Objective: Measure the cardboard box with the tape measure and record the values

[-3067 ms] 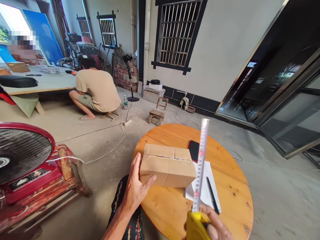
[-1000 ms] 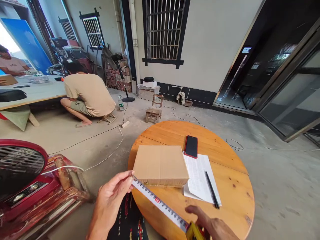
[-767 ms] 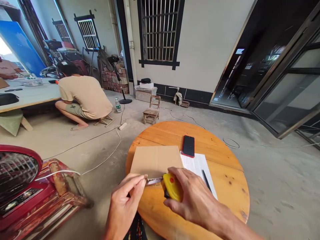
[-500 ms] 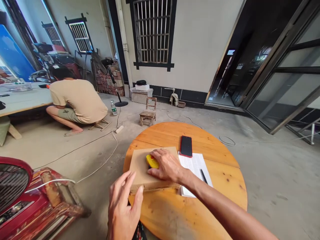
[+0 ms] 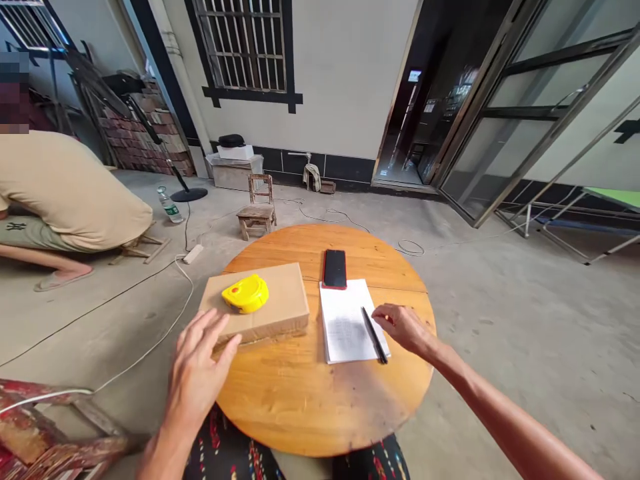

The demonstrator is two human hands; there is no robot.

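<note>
On the round wooden table lies a flat cardboard box. A yellow tape measure rests on top of it, untouched by either hand. My left hand is at the box's near left corner, fingers extended and thumb apart, holding nothing; whether it touches the box I cannot tell. Printed paper sheets lie right of the box, with a black pen slanting across their right side. Beside the pen's upper end is my right hand, fingers loosely bent, with nothing visible in them.
A red-edged phone lies at the top of the paper. Beyond the table stands a small wooden chair. A person crouches at left, near a water bottle and a power strip. Cables run over the floor.
My right hand has let go of the tape measure, leaving it on the box, and has moved right to the pen. My left hand stays near the box. The view has turned right.
</note>
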